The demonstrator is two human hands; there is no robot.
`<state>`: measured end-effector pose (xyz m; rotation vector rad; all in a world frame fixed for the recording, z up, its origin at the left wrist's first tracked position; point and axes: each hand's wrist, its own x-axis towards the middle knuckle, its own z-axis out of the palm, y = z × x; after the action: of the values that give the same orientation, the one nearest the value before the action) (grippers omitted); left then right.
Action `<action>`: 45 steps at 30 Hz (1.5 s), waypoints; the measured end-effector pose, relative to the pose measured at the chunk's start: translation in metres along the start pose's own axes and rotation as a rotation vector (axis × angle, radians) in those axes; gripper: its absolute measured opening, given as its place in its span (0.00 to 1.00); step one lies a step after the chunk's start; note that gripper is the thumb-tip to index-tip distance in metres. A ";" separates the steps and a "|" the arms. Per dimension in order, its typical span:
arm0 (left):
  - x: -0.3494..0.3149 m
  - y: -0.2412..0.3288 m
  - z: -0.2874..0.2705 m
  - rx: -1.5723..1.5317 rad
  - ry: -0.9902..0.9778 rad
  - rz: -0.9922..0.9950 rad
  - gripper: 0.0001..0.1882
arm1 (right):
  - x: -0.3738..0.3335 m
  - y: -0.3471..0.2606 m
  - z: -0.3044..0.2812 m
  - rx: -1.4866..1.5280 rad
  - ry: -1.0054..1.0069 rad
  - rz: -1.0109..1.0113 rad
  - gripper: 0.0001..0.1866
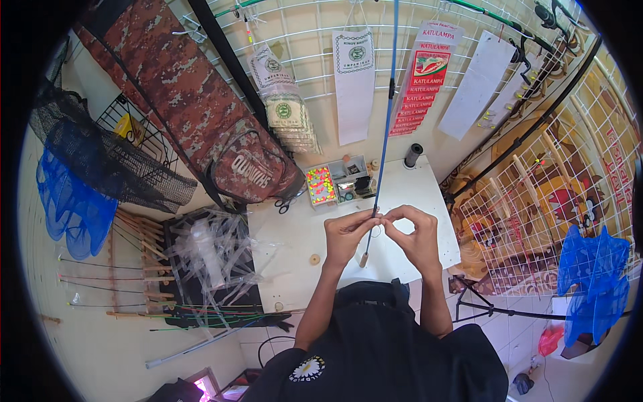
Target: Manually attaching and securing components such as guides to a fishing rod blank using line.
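A slim blue fishing rod (384, 144) stands upright before me, its tan handle end (364, 260) low over the white tabletop (288, 234). My left hand (343, 236) is closed in a pinch around the rod's lower part. From the other side my right hand (416, 240) is closed too, thumb and forefinger meeting at the rod beside the left fingertips. A thin ring-like loop (377, 232) shows just below the fingertips; whether the right fingers grip it, a thread or the rod is too small to tell.
Along the table's back are scissors (282, 204), a box of bright coloured beads (321, 187), a grey organizer (358, 166) and a dark spool (413, 154). A wooden disc (315, 259) lies left. Plastic sleeves (214, 254) are heaped beside the table; a camouflage bag (181, 107) leans behind.
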<state>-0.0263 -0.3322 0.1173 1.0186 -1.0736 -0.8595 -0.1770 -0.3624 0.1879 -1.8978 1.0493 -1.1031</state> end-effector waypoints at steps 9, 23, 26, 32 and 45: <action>-0.001 -0.003 -0.001 0.038 -0.048 -0.032 0.12 | 0.004 0.001 -0.008 -0.068 -0.077 -0.028 0.05; -0.004 -0.003 0.003 0.102 -0.053 -0.044 0.13 | 0.002 -0.003 -0.009 -0.037 -0.037 -0.030 0.04; -0.003 -0.002 0.004 0.096 -0.050 -0.039 0.13 | 0.001 -0.004 -0.008 -0.017 -0.005 -0.013 0.04; -0.002 0.001 0.006 0.082 -0.062 -0.043 0.12 | -0.007 0.011 0.004 0.129 0.119 0.037 0.06; -0.001 -0.001 0.010 0.093 -0.056 -0.025 0.10 | -0.010 0.022 0.020 0.338 0.235 0.109 0.12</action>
<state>-0.0361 -0.3338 0.1175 1.0927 -1.1589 -0.8687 -0.1688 -0.3594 0.1574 -1.4554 1.0052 -1.3677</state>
